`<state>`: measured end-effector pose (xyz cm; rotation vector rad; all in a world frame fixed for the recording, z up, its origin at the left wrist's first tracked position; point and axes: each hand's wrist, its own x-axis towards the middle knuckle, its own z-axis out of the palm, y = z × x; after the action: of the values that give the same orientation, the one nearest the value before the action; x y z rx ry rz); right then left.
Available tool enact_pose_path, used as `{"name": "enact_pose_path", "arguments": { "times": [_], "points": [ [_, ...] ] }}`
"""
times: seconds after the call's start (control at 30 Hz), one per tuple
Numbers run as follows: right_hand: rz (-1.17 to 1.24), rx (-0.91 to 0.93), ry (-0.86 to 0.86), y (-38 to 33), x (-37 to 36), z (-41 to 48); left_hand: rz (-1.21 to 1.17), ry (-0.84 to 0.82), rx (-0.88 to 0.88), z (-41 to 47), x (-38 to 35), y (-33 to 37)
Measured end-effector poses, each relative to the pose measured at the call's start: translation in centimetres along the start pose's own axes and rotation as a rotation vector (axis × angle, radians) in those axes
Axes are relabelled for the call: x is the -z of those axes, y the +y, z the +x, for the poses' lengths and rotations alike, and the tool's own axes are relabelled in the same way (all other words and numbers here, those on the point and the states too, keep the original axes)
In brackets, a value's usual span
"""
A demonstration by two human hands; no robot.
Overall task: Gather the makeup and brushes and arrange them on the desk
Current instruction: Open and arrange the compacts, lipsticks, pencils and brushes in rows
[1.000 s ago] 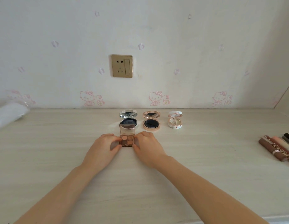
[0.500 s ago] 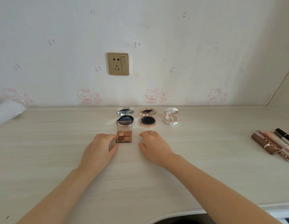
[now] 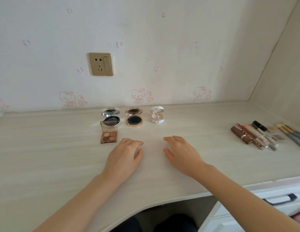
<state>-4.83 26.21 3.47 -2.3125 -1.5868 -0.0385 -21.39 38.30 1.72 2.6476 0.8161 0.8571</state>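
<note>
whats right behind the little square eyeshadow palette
The open silver compact stands just behind the eyeshadow palette. The palette's raised clear lid covers the front of the compact's dark pan, so whether they touch cannot be told.

The one view comes from a wide-angle camera worn on the person's head. It sits above the near, curved edge of the bench (image 3: 45, 164) and faces forward and down toward the back wall (image 3: 162, 39) at 12 o'clock. It is close in: the forearms enter from 7 and 5 o'clock, and the left hand (image 3: 124, 154) and right hand (image 3: 181, 153) lie near the frame's centre. The row of open compacts (image 3: 134, 117) lies just beyond them, at the foot of the back wall. The wall socket (image 3: 100, 64) sits toward 11 o'clock, the side wall (image 3: 283, 72) at 2 o'clock, and a drawer handle (image 3: 280, 199) at 4 o'clock. The lens bows the bench's far edge.
</note>
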Motion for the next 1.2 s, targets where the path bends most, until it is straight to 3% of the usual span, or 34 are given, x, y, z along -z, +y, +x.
{"name": "enact_pose_path", "arguments": {
  "times": [0.5, 0.83, 1.0, 1.2],
  "points": [
    [-0.122, -0.254, 0.174, 13.5, 5.8, -7.4, -0.183, -0.179, -0.19, 5.8, -9.7, 13.5],
    [-0.177, -0.409, 0.326, 23.1, 9.9, -8.3, -0.325, -0.211, -0.257, 12.5, -16.1, 22.6],
    [-0.188, -0.565, 0.324, 28.7, 11.0, -7.4, -0.364, -0.239, -0.308, 16.0, -19.1, 26.5],
    [-0.227, -0.625, 0.286, 33.4, 11.5, -5.6, -0.402, -0.323, -0.295, 20.1, -22.9, 30.0]
  ]
}}
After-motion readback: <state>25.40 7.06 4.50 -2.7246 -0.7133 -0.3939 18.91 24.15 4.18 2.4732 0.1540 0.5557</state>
